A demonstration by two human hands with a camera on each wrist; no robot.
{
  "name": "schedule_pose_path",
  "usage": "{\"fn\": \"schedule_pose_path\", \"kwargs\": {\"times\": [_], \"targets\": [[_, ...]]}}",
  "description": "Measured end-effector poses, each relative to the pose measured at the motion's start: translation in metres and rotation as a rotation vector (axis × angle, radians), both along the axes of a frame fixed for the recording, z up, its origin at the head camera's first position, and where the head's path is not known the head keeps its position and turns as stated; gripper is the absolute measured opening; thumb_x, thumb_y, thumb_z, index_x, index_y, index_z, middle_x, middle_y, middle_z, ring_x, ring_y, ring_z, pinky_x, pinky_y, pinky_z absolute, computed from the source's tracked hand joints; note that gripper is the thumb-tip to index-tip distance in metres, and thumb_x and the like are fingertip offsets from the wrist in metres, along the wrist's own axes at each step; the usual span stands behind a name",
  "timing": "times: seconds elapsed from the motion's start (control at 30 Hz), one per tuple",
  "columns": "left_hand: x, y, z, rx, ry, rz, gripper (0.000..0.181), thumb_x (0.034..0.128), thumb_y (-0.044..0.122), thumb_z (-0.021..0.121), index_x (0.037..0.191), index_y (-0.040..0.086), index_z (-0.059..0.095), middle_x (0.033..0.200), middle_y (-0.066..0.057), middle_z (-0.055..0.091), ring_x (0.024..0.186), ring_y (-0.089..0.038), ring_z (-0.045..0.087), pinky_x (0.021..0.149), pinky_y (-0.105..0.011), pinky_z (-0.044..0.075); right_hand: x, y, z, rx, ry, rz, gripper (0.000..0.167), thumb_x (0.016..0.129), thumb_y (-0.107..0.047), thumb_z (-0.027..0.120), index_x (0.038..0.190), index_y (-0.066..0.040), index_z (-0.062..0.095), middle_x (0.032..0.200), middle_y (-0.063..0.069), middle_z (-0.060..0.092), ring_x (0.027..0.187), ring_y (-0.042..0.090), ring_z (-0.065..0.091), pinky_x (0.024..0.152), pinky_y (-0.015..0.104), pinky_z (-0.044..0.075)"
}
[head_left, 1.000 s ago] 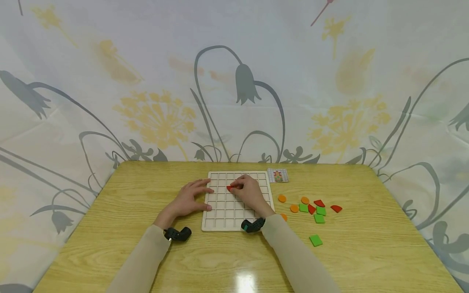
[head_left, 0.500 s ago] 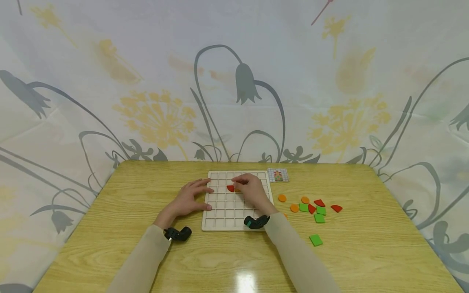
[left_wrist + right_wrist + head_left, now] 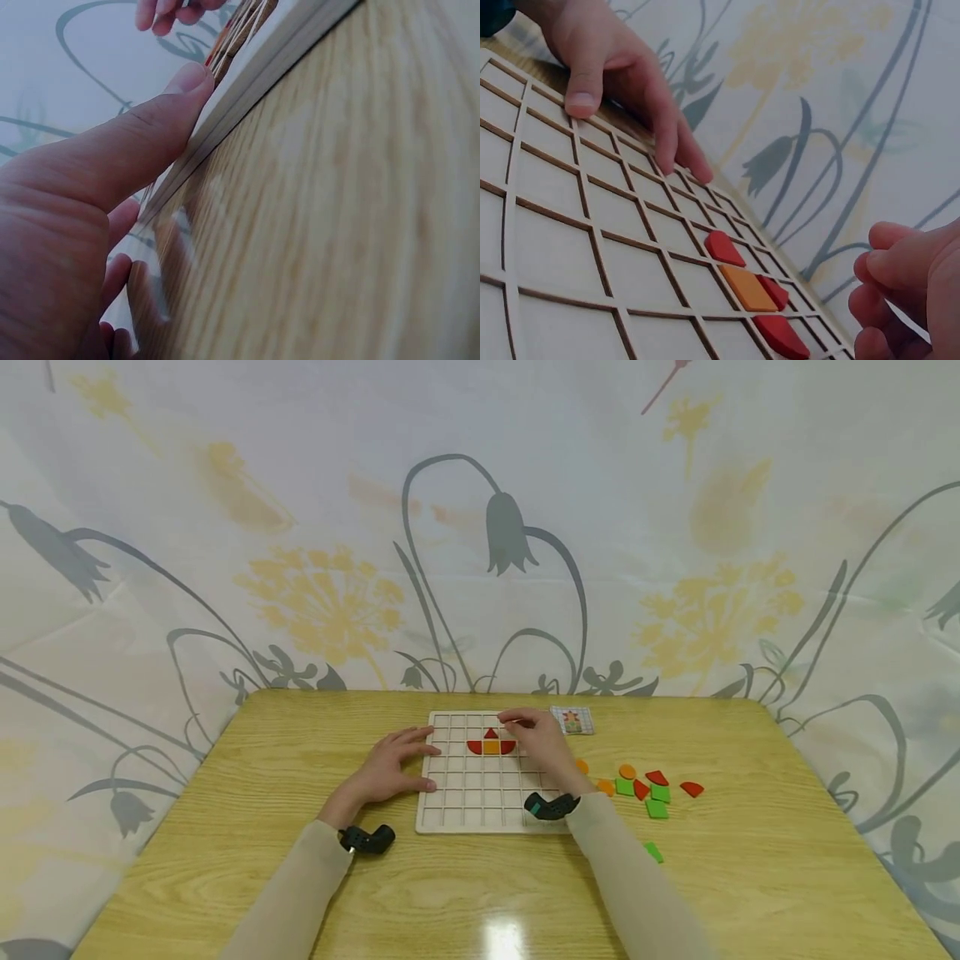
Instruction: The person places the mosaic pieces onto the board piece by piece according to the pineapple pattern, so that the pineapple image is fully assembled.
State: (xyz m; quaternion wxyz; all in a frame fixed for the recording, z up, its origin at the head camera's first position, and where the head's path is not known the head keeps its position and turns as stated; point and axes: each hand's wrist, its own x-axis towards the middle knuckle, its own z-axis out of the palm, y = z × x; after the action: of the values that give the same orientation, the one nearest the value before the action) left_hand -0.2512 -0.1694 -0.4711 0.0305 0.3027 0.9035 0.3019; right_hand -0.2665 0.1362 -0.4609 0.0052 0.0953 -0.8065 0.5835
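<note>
four pieces (image 3: pixel 491 747) sit on the grid board (image 3: pixel 461 789), left hand (image 3: pixel 386 768) spread at its left edge, right hand (image 3: pixel 545 747) loosely curled above it, apparently empty. i'd call it mid-placing; another would mean reaching for loose tiles (image 3: pixel 626 787) beyond its right edge.

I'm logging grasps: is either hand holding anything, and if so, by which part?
Nothing appears held: the right hand looks empty, and the left hand only rests on the edge of the grid board.
</note>
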Motion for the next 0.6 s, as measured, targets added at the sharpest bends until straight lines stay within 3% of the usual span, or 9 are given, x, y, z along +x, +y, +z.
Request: {"fn": "schedule_pose_path", "kwargs": {"times": [0.17,0.37,0.6], "targets": [[0.001,0.001,0.000,-0.002,0.001,-0.006,0.052,0.0834,0.038,0.080,0.128,0.014,0.067,0.157,-0.010,0.038,0.145,-0.041,0.024,0.114,-0.064,0.015,0.005,0.031,0.003,0.059,0.020,-0.037,0.024,0.100,-0.011,0.061,0.119,0.000,0.071,0.115,0.013,0.068,0.100,0.026,0.061,0.079,0.030,0.050],[0.002,0.002,0.002,-0.004,-0.001,-0.006,0.053,0.0837,0.038,0.080,0.128,0.013,0.067,0.157,-0.010,0.038,0.145,-0.041,0.025,0.114,-0.064,0.015,0.018,0.089,0.009,0.146,0.052,-0.109,0.025,0.101,-0.013,0.060,0.119,0.000,0.071,0.119,0.016,0.068,0.106,0.028,0.062,0.086,0.030,0.051],[0.001,0.000,0.001,-0.016,0.001,-0.003,0.053,0.0842,0.039,0.079,0.129,0.014,0.066,0.158,-0.009,0.036,0.146,-0.040,0.024,0.115,-0.063,0.014,0.036,0.152,0.009,0.293,0.003,-0.151,0.030,0.103,-0.019,0.057,0.124,0.000,0.068,0.122,0.019,0.066,0.094,0.023,0.061,0.072,0.023,0.050]]}}
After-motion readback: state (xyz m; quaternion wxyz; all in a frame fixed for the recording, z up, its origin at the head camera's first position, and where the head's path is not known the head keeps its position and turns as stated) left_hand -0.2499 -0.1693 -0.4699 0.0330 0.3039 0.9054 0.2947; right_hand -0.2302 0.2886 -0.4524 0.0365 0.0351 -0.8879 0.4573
